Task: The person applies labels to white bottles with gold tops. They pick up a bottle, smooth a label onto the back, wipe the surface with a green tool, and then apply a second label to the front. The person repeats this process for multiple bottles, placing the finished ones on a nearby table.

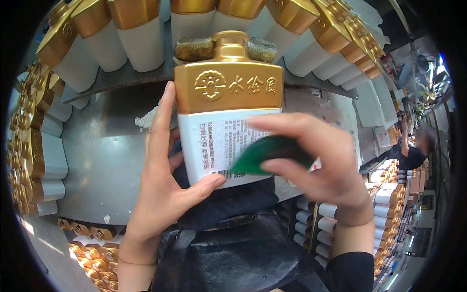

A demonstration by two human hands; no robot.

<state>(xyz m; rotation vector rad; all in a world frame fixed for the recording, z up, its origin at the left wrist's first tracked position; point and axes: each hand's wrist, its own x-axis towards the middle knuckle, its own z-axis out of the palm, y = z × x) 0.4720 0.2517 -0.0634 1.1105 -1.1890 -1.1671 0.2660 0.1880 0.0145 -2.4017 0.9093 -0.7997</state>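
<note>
A flat-sided bottle [228, 109], gold on its shoulders and neck and white below, stands tilted in front of me. Its gold part bears a raised emblem, and dark print with a barcode covers the white face. My left hand [165, 165] grips the bottle from its left side, fingers along the edge and thumb on the lower front. Between thumb and fingers my right hand [323, 160] pinches a green scraper [260, 155], pressed against or just over the printed face. That scraper hides part of the print.
Rows of similar gold-and-white bottles [138, 41] line a raised shelf behind the metal table [97, 155]. Two worn, stained pads [193, 49] sit behind the bottle's neck. A white cloth [146, 120] lies left. More bottles [95, 255] stand below, and a person [413, 151] is far right.
</note>
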